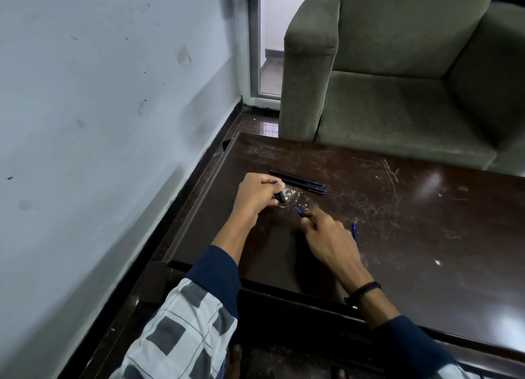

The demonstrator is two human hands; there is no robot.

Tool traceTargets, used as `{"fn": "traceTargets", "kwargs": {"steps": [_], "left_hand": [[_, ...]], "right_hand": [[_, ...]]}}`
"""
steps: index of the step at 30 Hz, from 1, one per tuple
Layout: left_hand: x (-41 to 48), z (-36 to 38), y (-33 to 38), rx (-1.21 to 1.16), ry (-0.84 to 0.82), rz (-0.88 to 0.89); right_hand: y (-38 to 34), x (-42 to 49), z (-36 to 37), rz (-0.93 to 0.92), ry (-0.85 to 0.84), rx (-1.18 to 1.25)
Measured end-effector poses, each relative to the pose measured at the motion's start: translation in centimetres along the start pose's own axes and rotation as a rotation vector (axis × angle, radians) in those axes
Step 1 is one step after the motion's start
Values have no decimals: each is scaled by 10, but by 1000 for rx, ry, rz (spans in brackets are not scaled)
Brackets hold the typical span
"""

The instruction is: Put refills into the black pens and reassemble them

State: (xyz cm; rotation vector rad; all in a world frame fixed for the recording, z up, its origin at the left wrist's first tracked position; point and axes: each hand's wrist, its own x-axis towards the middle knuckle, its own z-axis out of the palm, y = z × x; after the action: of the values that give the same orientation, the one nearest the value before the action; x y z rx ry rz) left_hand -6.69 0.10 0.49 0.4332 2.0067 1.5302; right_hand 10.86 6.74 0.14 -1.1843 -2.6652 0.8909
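Dark scratched table (426, 208) beside a pale wall (99, 94). Left hand (254, 194), near the left edge, curls round a black pen barrel (280, 197); right hand (329, 236) pinches a blue-tipped refill (299, 211), forefinger extended, tip aimed toward the barrel. Both parts are judged light, stiff and slick; hold mid-length. Two black pens (301, 182) lie nearer the far edge, a spare refill (354, 231) just beside the right hand.

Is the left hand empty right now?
No, the left hand grips a black pen barrel, while two black pens lie on the table beyond it.
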Motion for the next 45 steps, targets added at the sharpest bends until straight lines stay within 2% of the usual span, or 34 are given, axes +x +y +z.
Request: {"fn": "traceTargets", "kwargs": {"steps": [3,8,11,15,18,20,24,26,30,37,40,43,45], "left_hand": [[1,-1,-1,265,23,70],[-5,12,-2,756,-186,120],[-7,18,-3,868,-227,131],[-9,17,-2,864,-237,126],[-9,16,1,761,-183,184],[-13,16,5,592,-203,199],[-22,17,12,194,-463,119],[-23,17,12,82,-514,91],[-19,14,13,-91,-380,62],[-15,8,13,-462,-296,60],[-16,10,13,-604,-351,-12],[-17,13,12,-594,-437,-19],[-17,15,12,-587,-430,-23]], "right_hand": [[5,6,-3,70,-13,202],[9,18,-8,249,68,759],[8,19,-15,323,71,963],[7,16,-21,347,71,1104],[8,15,-26,315,111,1163],[7,16,-29,304,145,1235],[7,17,-33,307,206,1376],[7,17,-34,299,210,1417],[5,17,-33,267,204,1354],[7,16,-32,219,167,1293],[8,16,-29,190,148,1234],[8,16,-26,164,148,1192],[8,16,-25,150,160,1166]]}}
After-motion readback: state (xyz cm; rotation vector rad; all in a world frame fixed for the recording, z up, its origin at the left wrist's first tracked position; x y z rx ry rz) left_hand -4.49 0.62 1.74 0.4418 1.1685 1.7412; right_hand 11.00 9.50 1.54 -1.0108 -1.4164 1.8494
